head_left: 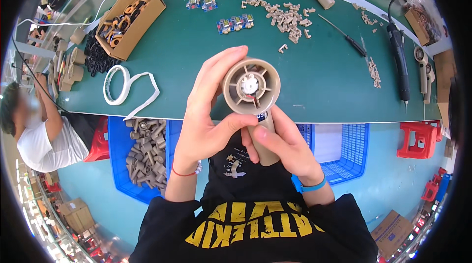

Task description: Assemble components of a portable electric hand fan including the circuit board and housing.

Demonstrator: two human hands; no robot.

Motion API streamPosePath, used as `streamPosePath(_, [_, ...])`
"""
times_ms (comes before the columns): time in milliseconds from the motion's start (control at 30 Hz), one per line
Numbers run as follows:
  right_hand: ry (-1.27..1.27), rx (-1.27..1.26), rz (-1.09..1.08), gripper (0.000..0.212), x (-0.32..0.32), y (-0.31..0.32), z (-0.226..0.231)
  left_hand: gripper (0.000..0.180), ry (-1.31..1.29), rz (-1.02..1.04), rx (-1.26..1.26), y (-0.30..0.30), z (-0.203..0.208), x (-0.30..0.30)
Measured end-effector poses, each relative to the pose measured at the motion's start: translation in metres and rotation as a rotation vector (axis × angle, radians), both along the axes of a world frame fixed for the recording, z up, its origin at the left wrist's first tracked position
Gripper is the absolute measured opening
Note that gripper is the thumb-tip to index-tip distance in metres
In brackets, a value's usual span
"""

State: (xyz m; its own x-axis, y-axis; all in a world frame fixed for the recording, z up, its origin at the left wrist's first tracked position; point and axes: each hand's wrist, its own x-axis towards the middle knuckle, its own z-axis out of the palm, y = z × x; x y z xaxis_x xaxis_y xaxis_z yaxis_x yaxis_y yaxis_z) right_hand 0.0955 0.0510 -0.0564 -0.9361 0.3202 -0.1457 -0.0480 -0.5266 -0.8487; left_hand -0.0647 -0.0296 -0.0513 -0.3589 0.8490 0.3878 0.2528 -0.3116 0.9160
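Observation:
I hold a beige handheld fan housing (269,91) over the table's near edge, its round open end facing up. Inside, ribs run to a hub with a white centre piece (250,84), and a short dark and red wire shows below it. My left hand (204,110) wraps the left side of the round head, thumb at its lower rim. My right hand (290,150) is closed round the handle (265,152), its thumb resting near a small dark blue label (263,116). The right fingers behind the handle are partly hidden.
On the green table (187,76) lie a tape roll (107,86), a box of orange-black parts (132,31), circuit boards (236,24), small beige clips (290,22), a screwdriver (351,41) and an electric driver (400,66). Blue crates (120,164) stand below; a person (54,140) sits left.

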Motion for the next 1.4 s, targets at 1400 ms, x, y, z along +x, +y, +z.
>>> streamPosePath(1400, [-0.041,-0.054,-0.082,0.047,0.004,-0.01,-0.009,0.093,-0.772,-0.132,-0.076,-0.002,-0.018,0.038])
